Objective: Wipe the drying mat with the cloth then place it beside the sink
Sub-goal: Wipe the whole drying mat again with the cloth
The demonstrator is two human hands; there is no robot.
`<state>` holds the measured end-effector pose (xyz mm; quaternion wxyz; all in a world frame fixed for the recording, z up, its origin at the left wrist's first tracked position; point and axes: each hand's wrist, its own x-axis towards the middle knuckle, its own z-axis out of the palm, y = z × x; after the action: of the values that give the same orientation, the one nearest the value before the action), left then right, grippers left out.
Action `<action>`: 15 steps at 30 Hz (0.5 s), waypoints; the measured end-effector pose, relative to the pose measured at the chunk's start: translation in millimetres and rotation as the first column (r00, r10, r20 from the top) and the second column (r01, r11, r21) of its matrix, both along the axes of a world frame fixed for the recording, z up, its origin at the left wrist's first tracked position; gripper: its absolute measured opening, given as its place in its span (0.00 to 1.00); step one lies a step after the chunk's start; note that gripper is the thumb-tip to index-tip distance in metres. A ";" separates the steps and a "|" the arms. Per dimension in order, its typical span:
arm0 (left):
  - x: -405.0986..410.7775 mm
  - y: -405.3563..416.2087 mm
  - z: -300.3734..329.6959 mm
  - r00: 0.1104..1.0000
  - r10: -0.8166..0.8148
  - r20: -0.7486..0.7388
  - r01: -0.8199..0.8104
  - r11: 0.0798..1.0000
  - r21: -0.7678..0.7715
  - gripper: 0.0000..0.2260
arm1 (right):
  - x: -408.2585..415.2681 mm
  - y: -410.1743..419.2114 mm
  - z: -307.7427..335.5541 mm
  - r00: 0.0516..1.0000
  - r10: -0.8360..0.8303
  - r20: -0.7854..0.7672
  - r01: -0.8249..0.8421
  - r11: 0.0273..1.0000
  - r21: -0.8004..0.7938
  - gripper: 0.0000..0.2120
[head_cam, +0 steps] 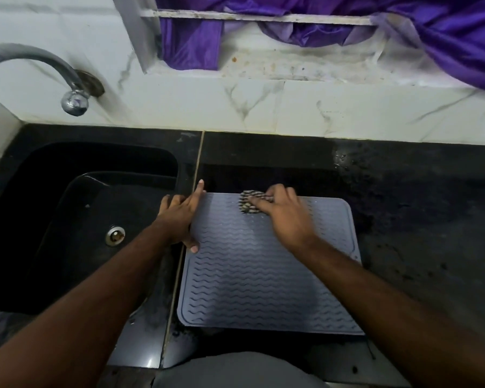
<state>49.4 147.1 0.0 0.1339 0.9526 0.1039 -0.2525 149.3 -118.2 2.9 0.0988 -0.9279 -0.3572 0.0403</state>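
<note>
Black stone makes up the one bench [403, 208], which runs under a white marble-veined tiled wall [263, 107] and carries a single black sink [76, 219] at its left end, with one round metal drain [114, 235] in the basin floor. One curved metal tap [37, 65] comes out of the wall above the sink, and purple fabric [445, 37] hangs in bunches over a window ledge at the top. One grey drying mat [263, 275], ridged with wavy lines, lies flat on the bench just right of the sink, its left edge close to the seam that runs between sink and bench. Two bare forearms reach in from below. The left hand [179, 217] rests on the mat's far-left edge with fingers spread fairly straight, the index finger pointing away along the seam and the thumb lying on the mat. The right hand [283, 217] presses one small striped cloth [249, 201], bunched under curled fingers, against the mat near its far edge; that hand is slightly blurred.
</note>
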 end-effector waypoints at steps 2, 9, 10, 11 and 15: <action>-3.2 2.3 -3.7 1.000 0.007 0.019 -0.007 0.999 -0.038 0.75 | -5.1 42.8 -2.0 0.996 0.089 -0.009 -0.089 0.996 -0.013 0.28; -0.3 10.4 -9.4 0.997 0.024 0.073 -0.023 1.000 -0.020 0.80 | -4.1 119.5 -19.4 0.978 0.209 0.019 -0.206 0.973 -0.105 0.25; 0.4 11.3 -9.2 0.998 0.022 0.067 -0.021 1.000 -0.017 0.80 | -3.1 117.7 -22.7 0.974 0.221 0.040 -0.216 0.971 -0.107 0.25; 0.7 11.7 -9.1 0.998 0.013 0.060 -0.013 1.000 -0.007 0.80 | -3.1 114.5 -25.3 0.969 0.238 0.071 -0.229 0.967 -0.111 0.24; 7.6 4.2 -5.6 0.999 -0.054 0.003 0.054 0.996 0.070 0.76 | -0.9 103.8 -30.7 0.961 0.232 0.149 -0.217 0.969 -0.115 0.22</action>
<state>57.1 151.3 -5.6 0.0939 0.9599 0.0864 -0.2498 148.4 -14.3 -27.8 0.0190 -0.8853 -0.4646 -0.0064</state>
